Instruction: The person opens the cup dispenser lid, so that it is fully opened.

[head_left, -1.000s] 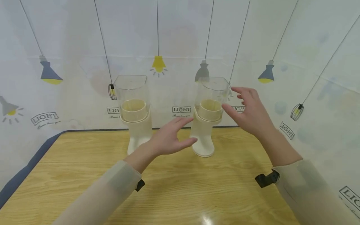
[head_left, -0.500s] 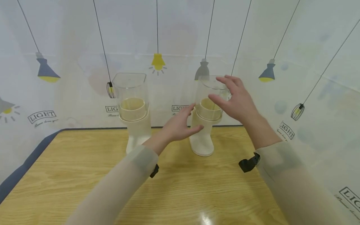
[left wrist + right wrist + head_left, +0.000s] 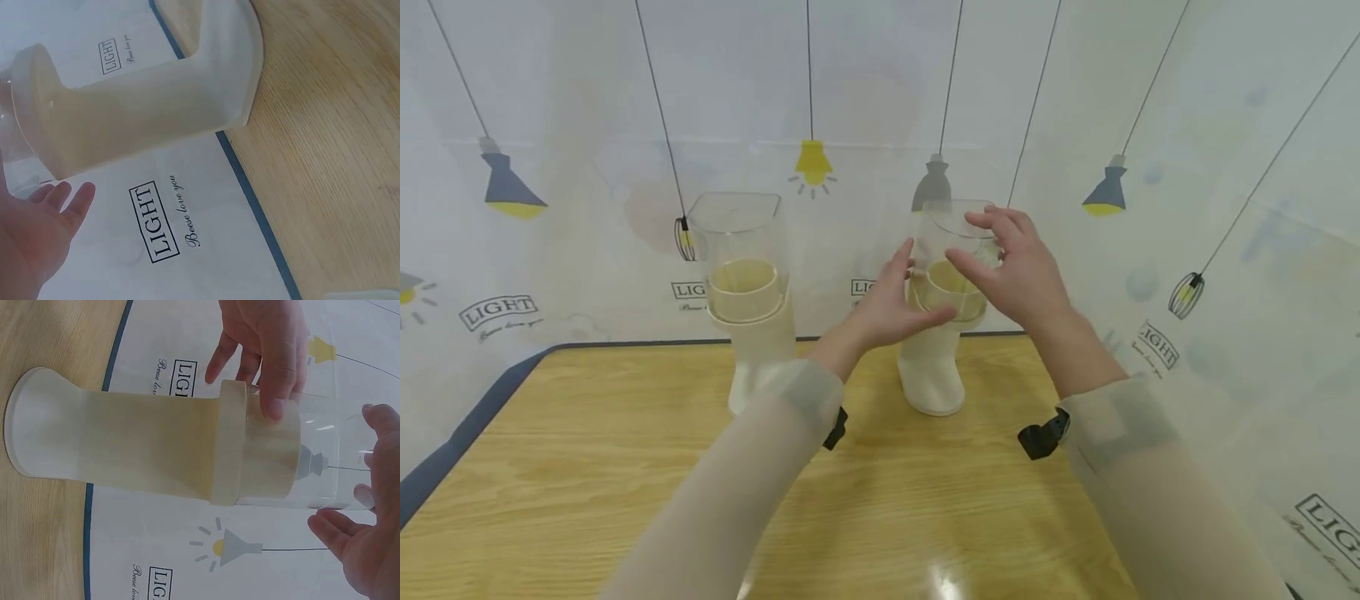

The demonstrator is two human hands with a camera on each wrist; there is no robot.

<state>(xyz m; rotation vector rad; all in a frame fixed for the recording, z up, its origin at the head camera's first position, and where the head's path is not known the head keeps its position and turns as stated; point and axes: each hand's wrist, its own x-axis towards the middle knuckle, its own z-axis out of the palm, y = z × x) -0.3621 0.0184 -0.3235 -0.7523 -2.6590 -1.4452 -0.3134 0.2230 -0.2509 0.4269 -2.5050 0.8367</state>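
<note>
A person's two bare hands frame the upper part of one of two matching pieces, which stand upright toward the back of a wood-grain surface (image 3: 880, 517). Behind is a pale backdrop (image 3: 865, 92) printed with hanging lamps. The piece between the hands, on the right in the head view, is a clear container (image 3: 943, 233) seated on a cream stand (image 3: 931, 371) with a rounded foot. Its twin (image 3: 763, 346) stands to the left.

The left hand (image 3: 887, 304) is at the container's left side, low, near the stand's collar (image 3: 228, 444); its grip is wide, with the fingers stretched along the side and the thumb across the front. The right hand (image 3: 1022, 271) is higher, on the other side near the rim; its grip is wide too, the fingers slightly bent. Whether either hand touches the clear wall cannot be told.

The container looks stiff, thin-walled and probably light. Its glossy sides are likely slippery, and the wall may crack or scratch if dropped. The safest hold seems to be flat on opposite sides, just above the collar, with even, gentle pressure rather than a pinch at the rim. The stand appears rigid; a sideways push up high could tip the whole piece.
</note>
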